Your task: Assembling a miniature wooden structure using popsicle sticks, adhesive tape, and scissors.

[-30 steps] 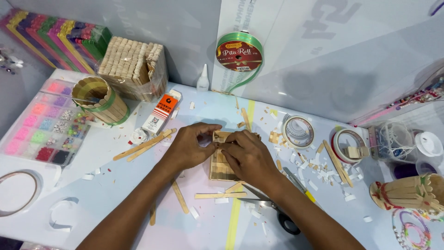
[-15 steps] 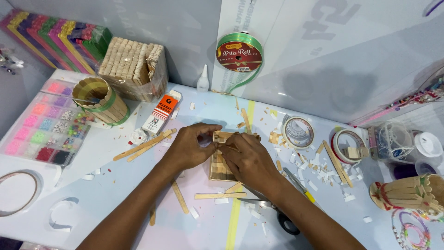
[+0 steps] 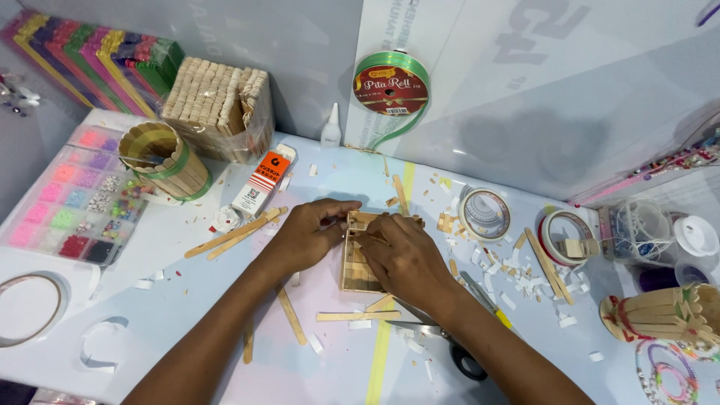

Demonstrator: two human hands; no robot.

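Popsicle-stick panel [image 3: 358, 271] sits flat on the bench [image 3: 187, 300] at the middle of the frame, long axis running top to bottom, its top edge under both hands. Left hand [image 3: 309, 234] comes in from the left with its grip pinching the panel's upper left corner; right hand [image 3: 405, 255] lies over the right side, fingers pressed down on the top edge, so both grips are clamped on the panel. Pretty crowded around it: loose sticks [image 3: 232, 234] to the left, scissors [image 3: 442, 341] just below right, tape rolls [image 3: 484, 214] to the right, glue tube [image 3: 262, 182] up-left. Most open room is lower left of the frame, just paper scraps there.
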